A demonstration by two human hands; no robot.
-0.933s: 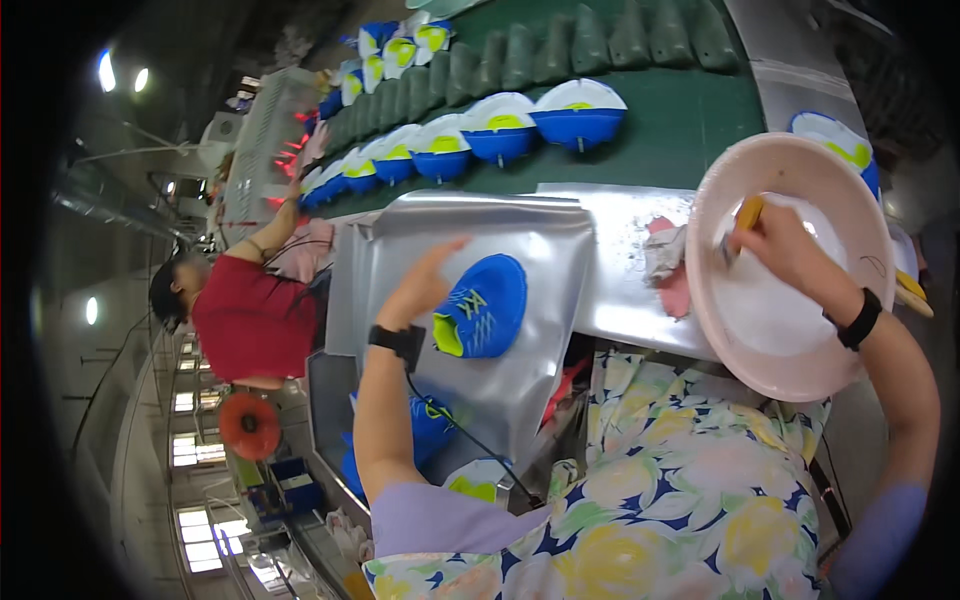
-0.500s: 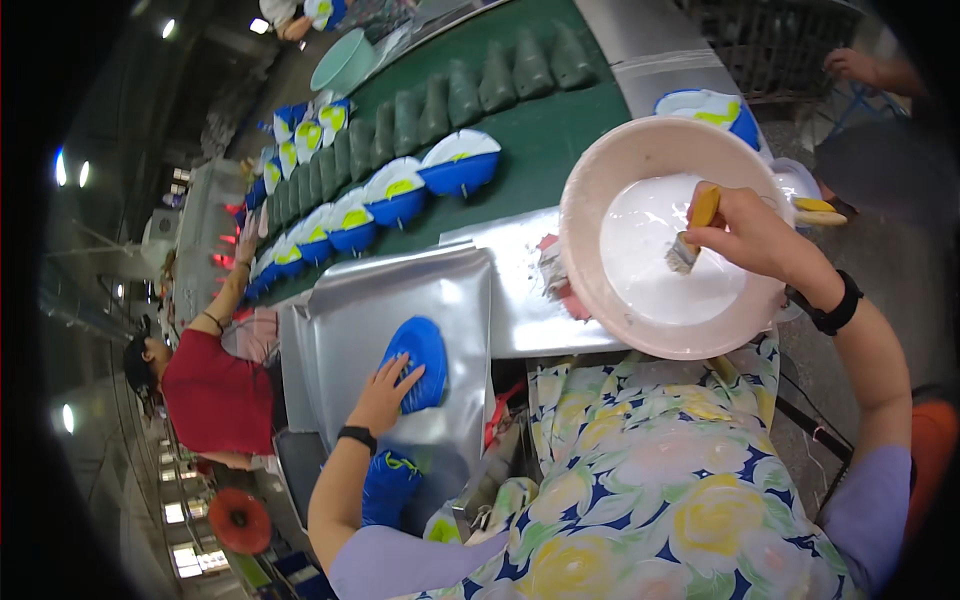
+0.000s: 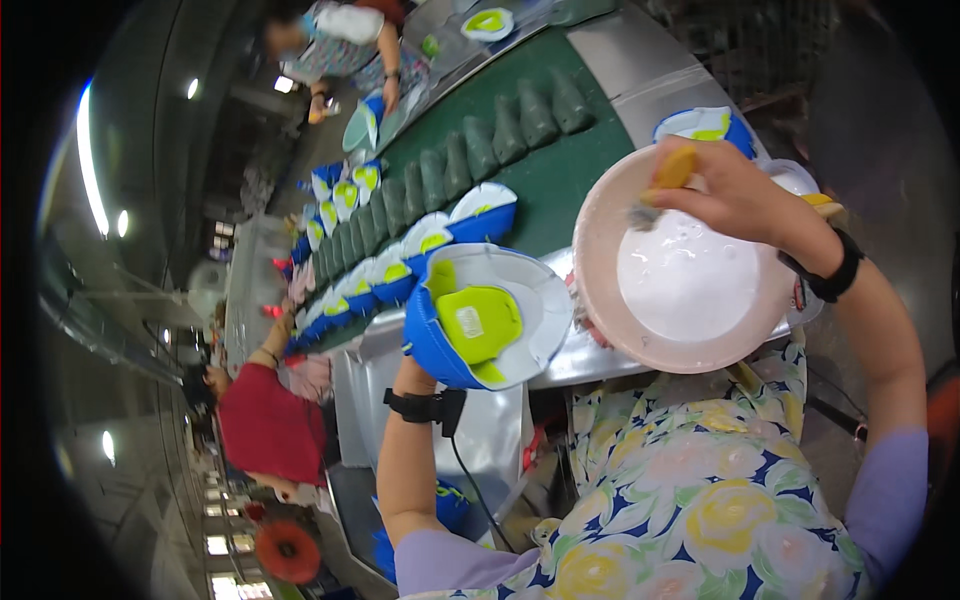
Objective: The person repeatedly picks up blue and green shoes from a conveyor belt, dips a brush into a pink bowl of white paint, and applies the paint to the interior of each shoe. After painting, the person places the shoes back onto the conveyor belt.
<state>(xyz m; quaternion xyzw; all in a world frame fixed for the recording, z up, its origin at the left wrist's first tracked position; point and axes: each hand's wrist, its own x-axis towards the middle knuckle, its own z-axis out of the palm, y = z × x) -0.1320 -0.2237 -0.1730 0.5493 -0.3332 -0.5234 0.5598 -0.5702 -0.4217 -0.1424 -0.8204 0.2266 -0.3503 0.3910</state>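
My left hand, mostly hidden behind it, holds up a blue shoe upper with its white-edged, lime-green underside facing me. In my right hand is a brush with a yellow handle; its bristles point down and left over the near-left inside of a pink basin. White liquid fills much of the basin. The upper is just left of the basin, apart from the brush.
Rows of dark sole-shaped pieces and similar blue-and-white uppers stand on a green belt. Beyond the basin lies another upper. A metal tray is below my left arm. Other people work at left and far.
My left hand, formerly flat on the blue upper in the metal tray, has lifted it beside the basin, underside showing. The brush has moved from over the liquid's middle toward the basin's left side.
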